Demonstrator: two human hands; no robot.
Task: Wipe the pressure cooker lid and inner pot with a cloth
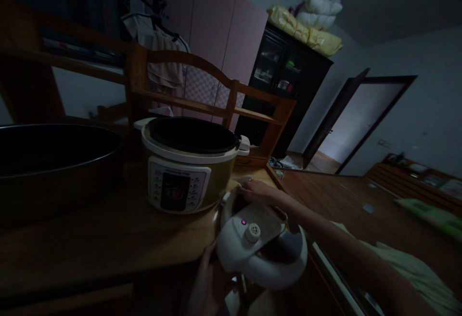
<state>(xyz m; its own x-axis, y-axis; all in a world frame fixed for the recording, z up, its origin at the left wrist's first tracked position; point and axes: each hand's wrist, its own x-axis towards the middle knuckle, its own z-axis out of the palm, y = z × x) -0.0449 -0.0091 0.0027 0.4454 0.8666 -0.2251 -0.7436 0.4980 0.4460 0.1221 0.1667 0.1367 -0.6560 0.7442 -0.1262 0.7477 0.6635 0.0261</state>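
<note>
white plastic catches what little light there is: a round cooker lid (262,246) sits at the near edge of the wooden counter (90,239), tilted a little, its handle bar and small steam valve facing up, a tiny pink dot glowing beside the valve. the right hand (258,191) lies across the far rim of the lid, fingers spread flat along it, grip wrapped loosely on the lid's edge. the left hand (207,282) comes up from below at the near rim, its fingers touching the lid's underside edge; how tightly that grip closes is hard to tell in the dark, but it is on the lid. the right forearm runs off to the lower right over a pale sleeve.

just beside the lid, to the left and behind it, stands the pressure cooker (189,164), open at the top, its dark inner pot showing, the olive body carrying a white control panel with a small lit display. farther left on the counter a large dark pan (54,162) sits at the frame edge. behind the cooker rises a wooden chair back (202,85), and beyond it a black cabinet (285,89) with bundles stacked on top, then an open doorway (357,123).
</note>
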